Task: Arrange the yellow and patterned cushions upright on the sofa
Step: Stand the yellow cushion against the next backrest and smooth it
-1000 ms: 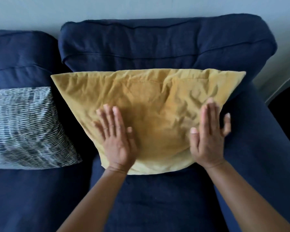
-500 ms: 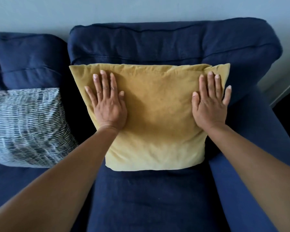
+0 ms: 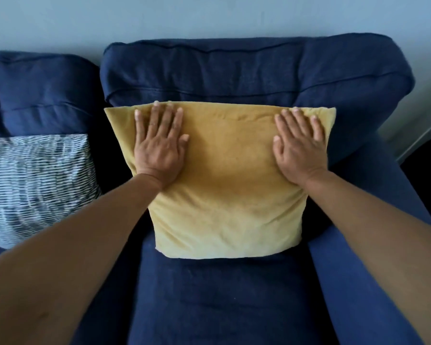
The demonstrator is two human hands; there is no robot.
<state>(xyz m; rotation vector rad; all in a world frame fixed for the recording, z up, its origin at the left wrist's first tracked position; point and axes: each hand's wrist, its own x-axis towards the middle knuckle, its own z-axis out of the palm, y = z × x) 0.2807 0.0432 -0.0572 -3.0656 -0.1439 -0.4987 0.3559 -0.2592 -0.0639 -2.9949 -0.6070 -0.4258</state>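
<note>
The yellow cushion (image 3: 229, 185) stands upright on the seat of the dark blue sofa (image 3: 234, 70), leaning against the right back cushion. My left hand (image 3: 159, 145) lies flat on its upper left part, fingers spread, fingertips at the top edge. My right hand (image 3: 300, 145) lies flat on its upper right part in the same way. Neither hand grips anything. The patterned cushion (image 3: 35, 185), white with dark broken stripes, stands against the left back cushion, cut off by the left frame edge.
The sofa's right armrest (image 3: 373, 245) runs along the yellow cushion's right side. Bare blue seat (image 3: 222, 300) lies in front of the cushion. A pale wall (image 3: 209, 16) rises behind the sofa, and a dark gap (image 3: 428, 175) shows at far right.
Both hands slid from the yellow cushion's lower part up to its top edge. The cushion went from wide and crumpled to smooth and standing against the backrest.
</note>
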